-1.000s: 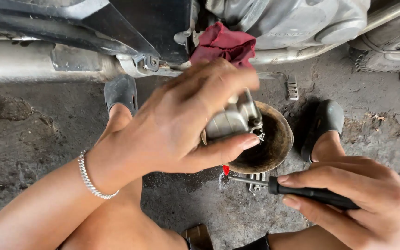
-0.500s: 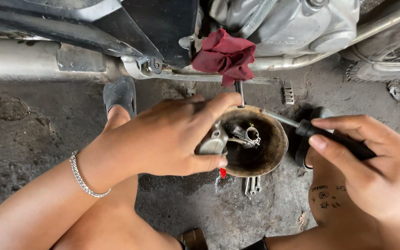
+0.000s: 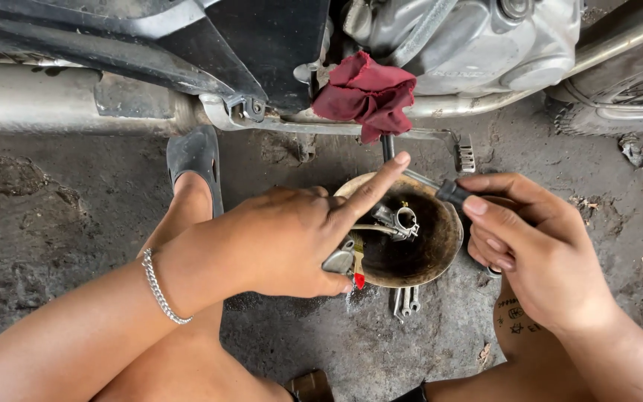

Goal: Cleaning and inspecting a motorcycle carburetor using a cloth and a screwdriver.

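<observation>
Head cam: the left hand (image 3: pixel 284 242) grips a small silver metal carburetor part (image 3: pixel 392 221) over a round rusty metal bowl (image 3: pixel 446 237). The right hand (image 3: pixel 537 249) pinches a black-handled screwdriver (image 3: pixel 448 192); looks like mid-disassembly, tip needs seating squarely. Stained concrete floor (image 3: pixel 76 201), motorcycle above.

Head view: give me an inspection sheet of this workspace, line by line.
Surface: bare, dirt-stained concrete ground.
Job's things: small silver metal carburettor part held over a round, dark, rusty metal bowl; black-handled screwdriver with its shaft reaching toward the part.
Clutter: crumpled dark red rag on the motorcycle frame; silver spanners on the ground below the bowl.
Hands: left hand grips the part, forefinger extended; right hand grips the screwdriver.
Cables: nothing seen.
Surroundings: silver motorcycle engine and exhaust pipe above; grey sandal.
</observation>
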